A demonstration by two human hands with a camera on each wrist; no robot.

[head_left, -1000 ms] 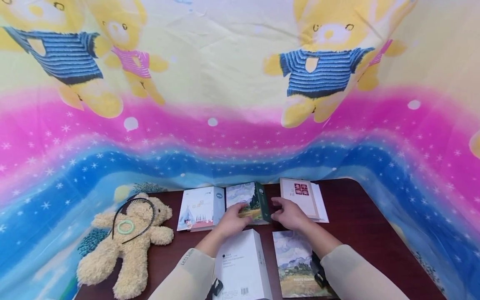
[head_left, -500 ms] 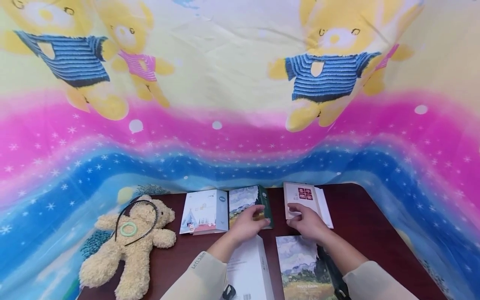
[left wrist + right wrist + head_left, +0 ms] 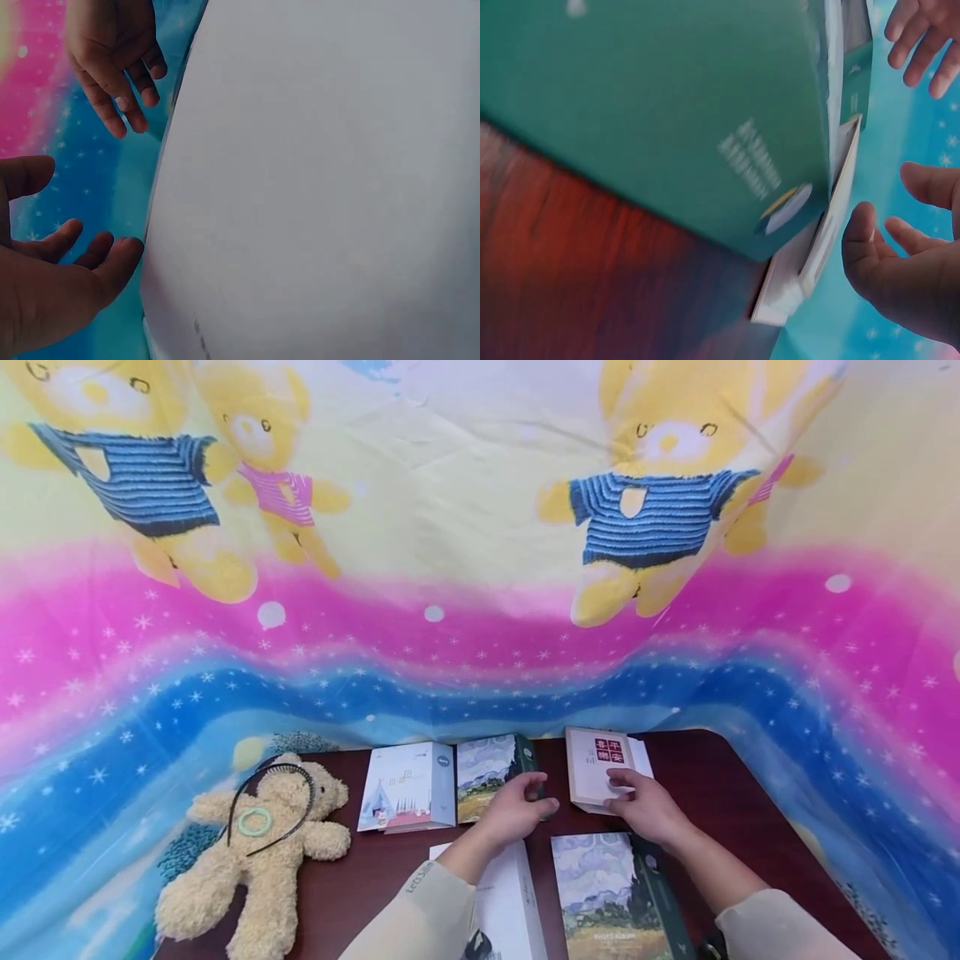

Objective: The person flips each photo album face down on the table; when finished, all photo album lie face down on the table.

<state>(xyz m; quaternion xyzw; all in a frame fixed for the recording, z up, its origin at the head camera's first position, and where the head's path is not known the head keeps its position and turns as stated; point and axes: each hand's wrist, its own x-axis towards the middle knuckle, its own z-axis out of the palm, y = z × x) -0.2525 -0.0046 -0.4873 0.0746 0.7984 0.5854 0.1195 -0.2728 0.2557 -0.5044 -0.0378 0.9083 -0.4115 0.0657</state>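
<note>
In the head view my left hand [image 3: 517,810] hovers by the green-edged landscape album [image 3: 483,777], fingers bent and apart, nothing between them. My right hand [image 3: 648,810] is at the front right of a cream box-like book [image 3: 588,768] with red characters; whether it touches cannot be told. The left wrist view shows the left hand [image 3: 56,281] with thumb and fingers spread beside a large white surface [image 3: 300,165]. Over in the right wrist view, the right hand [image 3: 907,262] has thumb and fingers apart near a green album side [image 3: 667,112].
A white album [image 3: 405,785] with a tent picture stands back left. Nearer lie a white box [image 3: 506,902] and a landscape photo album [image 3: 607,893]. The teddy bear [image 3: 266,843] at left carries a black headband [image 3: 313,785] and a green ring [image 3: 255,810]. A bear-print cloth [image 3: 435,527] hangs behind.
Both hands have shifted right. The left hand has moved from the landscape album's front to its right edge; the right hand has moved from the gap to the cream book's front right.
</note>
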